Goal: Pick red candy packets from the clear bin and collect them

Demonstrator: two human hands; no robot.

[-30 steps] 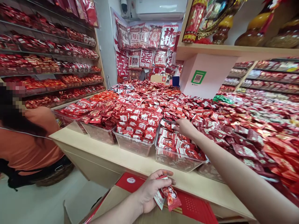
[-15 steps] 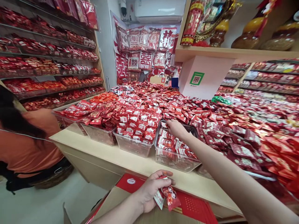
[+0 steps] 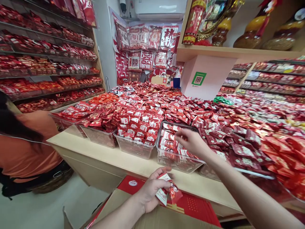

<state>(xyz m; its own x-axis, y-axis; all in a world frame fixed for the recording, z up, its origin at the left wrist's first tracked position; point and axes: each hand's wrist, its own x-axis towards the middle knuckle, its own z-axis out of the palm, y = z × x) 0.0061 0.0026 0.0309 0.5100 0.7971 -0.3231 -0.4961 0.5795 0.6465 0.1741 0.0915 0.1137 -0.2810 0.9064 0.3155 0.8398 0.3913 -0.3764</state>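
My left hand (image 3: 150, 192) is closed around a few small red-and-white wrapped packets (image 3: 162, 194), above the cardboard box in front of me. One packet has a cartoon figure on a red wrapper. My right hand (image 3: 190, 141) hovers over a clear plastic bin (image 3: 177, 162) on the counter, its fingers loosely bent and slightly apart, with nothing visible in them. Inside the bin, red-and-white packets (image 3: 168, 143) with cartoon figures lie in neat rows. My right hand and forearm hide part of the bin's right side.
A neighbouring bin (image 3: 135, 149) holds red packets in rows. Dark red packets (image 3: 243, 148) are heaped to the right. The wooden counter edge (image 3: 95, 149) runs across in front. Below stands an open cardboard box (image 3: 114, 206). A person in an orange top (image 3: 35, 143) sits at left.
My right hand has lifted off the packets at the bin's back left and drawn back to the right. The left hand keeps its packets, almost in place. The view has shifted slightly.
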